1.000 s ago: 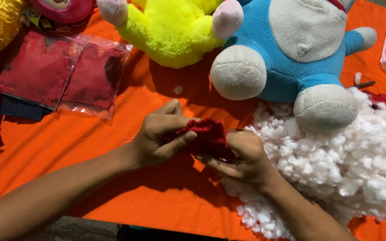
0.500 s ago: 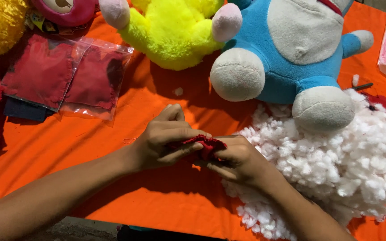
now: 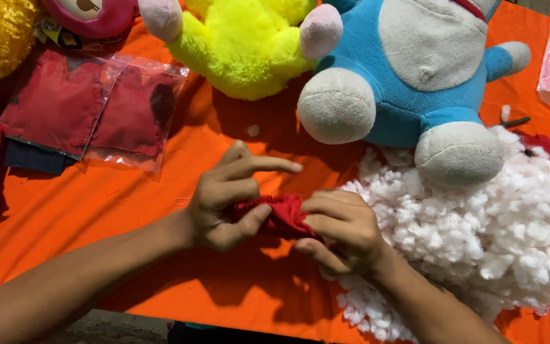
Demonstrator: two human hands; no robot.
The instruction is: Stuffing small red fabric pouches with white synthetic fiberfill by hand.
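Left hand (image 3: 227, 200) and right hand (image 3: 342, 229) pinching crumpled red fabric piece (image 3: 280, 215) between them, white stuffing pile (image 3: 479, 223) touching right hand's far side, bare orange cloth (image 3: 116, 210) beside left hand, blue plush (image 3: 415, 70) just beyond

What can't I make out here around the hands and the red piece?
- Red fabric piece, head view: mostly covered by the left hand and right hand; its shape is unclear.
- Blue plush toy: upper part cut off by the top edge.
- White stuffing pile: its near side is hidden by the right forearm.
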